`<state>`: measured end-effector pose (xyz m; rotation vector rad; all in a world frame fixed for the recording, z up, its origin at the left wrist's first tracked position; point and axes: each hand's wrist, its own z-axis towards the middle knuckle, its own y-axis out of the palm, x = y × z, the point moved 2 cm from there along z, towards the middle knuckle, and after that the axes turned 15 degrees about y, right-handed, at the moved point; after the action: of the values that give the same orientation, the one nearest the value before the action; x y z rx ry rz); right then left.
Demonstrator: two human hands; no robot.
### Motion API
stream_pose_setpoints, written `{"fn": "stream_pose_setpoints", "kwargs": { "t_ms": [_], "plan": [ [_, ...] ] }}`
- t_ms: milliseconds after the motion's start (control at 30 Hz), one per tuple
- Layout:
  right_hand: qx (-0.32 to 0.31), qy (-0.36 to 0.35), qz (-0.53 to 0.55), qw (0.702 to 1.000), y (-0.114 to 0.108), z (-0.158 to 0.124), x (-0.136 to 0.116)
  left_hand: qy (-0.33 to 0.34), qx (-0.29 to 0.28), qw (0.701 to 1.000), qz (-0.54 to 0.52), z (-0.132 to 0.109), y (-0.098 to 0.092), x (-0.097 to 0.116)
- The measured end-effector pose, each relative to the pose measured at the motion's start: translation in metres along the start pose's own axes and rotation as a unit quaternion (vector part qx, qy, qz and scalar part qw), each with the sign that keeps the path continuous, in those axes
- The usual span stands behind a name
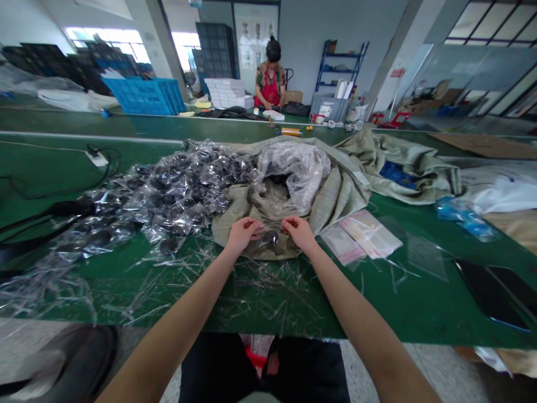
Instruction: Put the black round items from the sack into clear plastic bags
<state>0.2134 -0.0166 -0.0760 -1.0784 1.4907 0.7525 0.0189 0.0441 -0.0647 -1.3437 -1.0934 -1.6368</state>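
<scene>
Bagged black pieces (176,190) heap across the left half of the green worktop (62,173), with a power strip (97,159) and its cord beyond them and cut plastic strips (126,291) scattered nearer the edge. Right of the heap, the left hand (242,235) reaches onto a fold of woven sack (348,196), its fingers (257,225) held close together and bent down toward one black piece (269,238) in clear plastic. That piece lies on the sack, between the two hands, its longer side seeming to run roughly left to right, though the wrapping blurs its outline. The left fingertips sit at its left end, and the right hand (299,233) comes in from the other side, its fingers (286,223) also together, just beside the right end. Neither hand is clearly nearer, and I cannot tell whether either one pinches the plastic. Further right lie a crumpled clear bag (293,173), flat printed packets (361,238) and dark panels (489,294). Far off, a co-worker (271,78) in a red apron stands at another worktop.
</scene>
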Motion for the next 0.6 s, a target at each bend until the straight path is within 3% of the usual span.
{"fn": "stream_pose_setpoints", "kwargs": {
  "t_ms": [233,467,533,600],
  "plan": [
    [0.002,-0.04,-0.048,0.998,-0.004,-0.002,-0.006,0.013,-0.022,0.999,0.035,0.002,-0.006,0.005],
    [0.016,-0.07,-0.036,0.997,-0.002,-0.013,-0.008,0.085,0.015,0.99,0.116,0.002,-0.01,0.008],
    [0.018,-0.079,-0.025,0.996,-0.001,-0.015,-0.008,0.055,0.045,0.985,0.156,0.003,-0.011,0.013],
    [0.018,-0.088,-0.025,0.996,0.0,-0.016,-0.008,-0.031,0.035,0.989,0.138,0.004,-0.01,0.017]
  ]
}}
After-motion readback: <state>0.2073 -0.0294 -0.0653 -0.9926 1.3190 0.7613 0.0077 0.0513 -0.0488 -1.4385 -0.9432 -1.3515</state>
